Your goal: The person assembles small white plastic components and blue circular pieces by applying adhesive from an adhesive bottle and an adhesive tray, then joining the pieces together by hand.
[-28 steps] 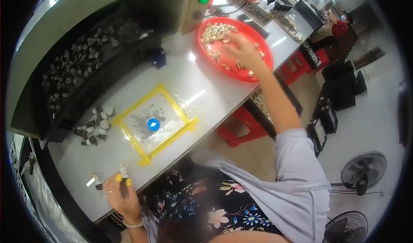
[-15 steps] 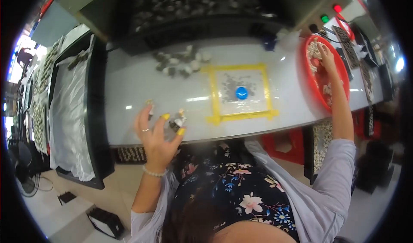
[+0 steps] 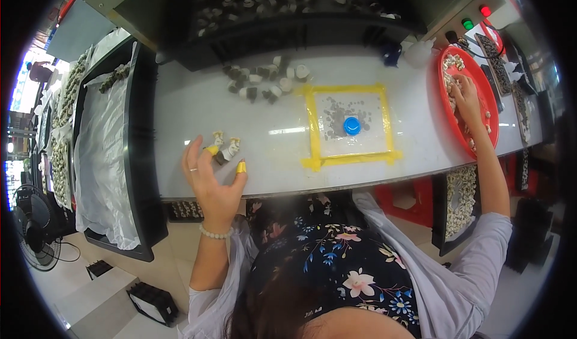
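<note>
My left hand (image 3: 210,180) is at the left part of the worktop, with its thumb held apart from its fingers. Yellow covers sit on the thumb and index fingertips. Beside the index finger two small white-and-dark pieces with yellowish tops, a farther piece (image 3: 218,138) and a nearer piece (image 3: 231,148), stand close together. Whether a finger touches them I cannot tell. My right hand (image 3: 466,99) reaches into a red oval basin (image 3: 488,108), fingers bent among small whitish pieces (image 3: 454,63). What lies between those fingertips is hidden.
A blue cap (image 3: 351,126) sits on a yellow-taped square (image 3: 389,123) with grey spots. Several white-and-dark pieces (image 3: 270,79) lie behind it, before a black tray (image 3: 288,33) full of more. At left stands a plastic-lined black tray (image 3: 102,159); a fan (image 3: 37,234) is beyond.
The two small pieces, farther apart before, now stand close together by my left hand. My right hand has shifted slightly nearer inside the basin. The whole view has swung a little.
</note>
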Tool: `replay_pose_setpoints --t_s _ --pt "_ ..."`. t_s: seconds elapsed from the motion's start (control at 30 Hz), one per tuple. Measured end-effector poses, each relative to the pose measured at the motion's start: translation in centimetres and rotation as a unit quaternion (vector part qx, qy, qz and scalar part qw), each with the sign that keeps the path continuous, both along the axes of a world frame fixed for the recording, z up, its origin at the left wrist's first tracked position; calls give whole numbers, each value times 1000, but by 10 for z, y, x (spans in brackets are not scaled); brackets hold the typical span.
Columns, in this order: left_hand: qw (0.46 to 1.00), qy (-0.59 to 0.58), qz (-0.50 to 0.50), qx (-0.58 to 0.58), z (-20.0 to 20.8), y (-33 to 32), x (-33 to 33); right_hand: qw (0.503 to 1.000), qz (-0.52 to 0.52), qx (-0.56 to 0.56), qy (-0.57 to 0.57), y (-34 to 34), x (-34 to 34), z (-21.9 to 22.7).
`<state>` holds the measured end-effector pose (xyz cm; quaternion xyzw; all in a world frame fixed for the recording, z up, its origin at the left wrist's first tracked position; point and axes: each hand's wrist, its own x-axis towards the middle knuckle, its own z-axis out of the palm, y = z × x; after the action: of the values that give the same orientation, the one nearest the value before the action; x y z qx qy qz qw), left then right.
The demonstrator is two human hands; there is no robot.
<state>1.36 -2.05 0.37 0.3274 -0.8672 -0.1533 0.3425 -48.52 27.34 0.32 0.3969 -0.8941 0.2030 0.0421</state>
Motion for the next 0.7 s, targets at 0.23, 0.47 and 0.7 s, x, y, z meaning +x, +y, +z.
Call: replay_pose_setpoints --t_s 0.23,0.47,0.7 --pt "998 -38 -21 51 -4 -9 -1 999 30 5 29 5 30 13" --pt "988 -15 79 131 -10 -19 -6 999 -33 -23 -34 -4 53 21" --pt "997 -43 -40 -39 28 -7 -39 996 -73 -36 -23 -8 40 18"
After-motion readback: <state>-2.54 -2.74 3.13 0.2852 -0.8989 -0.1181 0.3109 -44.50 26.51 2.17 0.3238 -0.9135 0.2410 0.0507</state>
